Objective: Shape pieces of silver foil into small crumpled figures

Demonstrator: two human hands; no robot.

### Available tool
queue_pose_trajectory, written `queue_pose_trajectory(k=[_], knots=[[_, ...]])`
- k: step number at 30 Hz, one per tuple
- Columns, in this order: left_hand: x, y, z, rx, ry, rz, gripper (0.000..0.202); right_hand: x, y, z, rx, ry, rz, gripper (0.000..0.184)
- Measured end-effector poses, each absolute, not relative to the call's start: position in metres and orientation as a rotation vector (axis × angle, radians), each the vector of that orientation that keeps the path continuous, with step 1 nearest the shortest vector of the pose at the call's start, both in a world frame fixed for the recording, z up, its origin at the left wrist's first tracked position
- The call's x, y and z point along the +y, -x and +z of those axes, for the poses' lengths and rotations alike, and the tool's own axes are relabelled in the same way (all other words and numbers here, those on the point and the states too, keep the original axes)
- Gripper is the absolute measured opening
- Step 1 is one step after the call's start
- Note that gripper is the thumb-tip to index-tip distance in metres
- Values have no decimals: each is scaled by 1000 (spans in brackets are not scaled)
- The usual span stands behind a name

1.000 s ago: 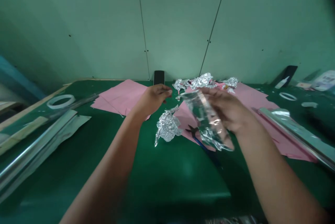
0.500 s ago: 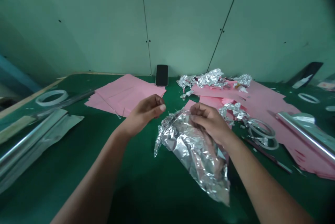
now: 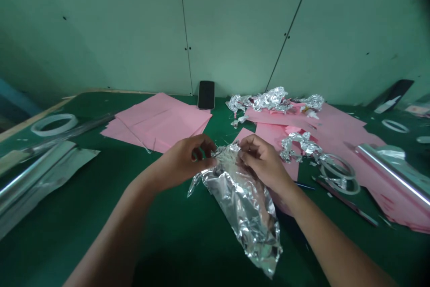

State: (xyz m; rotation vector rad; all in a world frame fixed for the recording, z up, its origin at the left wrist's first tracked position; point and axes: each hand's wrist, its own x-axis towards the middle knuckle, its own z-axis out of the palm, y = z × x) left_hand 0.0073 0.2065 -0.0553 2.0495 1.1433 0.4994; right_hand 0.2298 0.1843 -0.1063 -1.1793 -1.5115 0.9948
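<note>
A crumpled sheet of silver foil (image 3: 247, 206) hangs over the green table in front of me, its narrow lower end pointing toward me. My right hand (image 3: 264, 157) pinches its upper right edge between thumb and fingers. At the upper left edge, my left hand (image 3: 190, 157) closes its curled fingers and thumb on the gathered foil. A small twisted tail of foil sticks out below the left fingers. Part of a pink sheet shows behind the foil and under the right wrist.
Pink paper sheets (image 3: 157, 119) lie at the left back beside a leaning phone (image 3: 206, 95). Foil scraps (image 3: 270, 100) cover more pink paper at the right. Tape rings (image 3: 339, 173), a dark-handled cutter (image 3: 347, 202) and a foil roll (image 3: 393, 173) sit right; another tape ring (image 3: 54, 125) sits left.
My left hand has come over to the foil's top edge and taken hold of it. The foil's lower end has swung a little left and toward me.
</note>
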Motion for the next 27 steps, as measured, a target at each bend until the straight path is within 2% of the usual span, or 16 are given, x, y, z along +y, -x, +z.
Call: queue_pose_trajectory(k=[7, 11, 17, 27], knots=[[207, -7, -58, 1110, -2066, 591, 32, 185, -238, -102, -1681, 1266, 965, 14], [207, -7, -58, 1072, -2054, 498, 36, 187, -237, -104, -1620, 1285, 1007, 16], [205, -14, -58, 1176, -1997, 639, 37, 189, -227, -117, -1466, 1211, 1148, 16], [205, -25, -70, 1264, -1959, 638, 32, 184, -209, -113, -1584, 1199, 893, 20]])
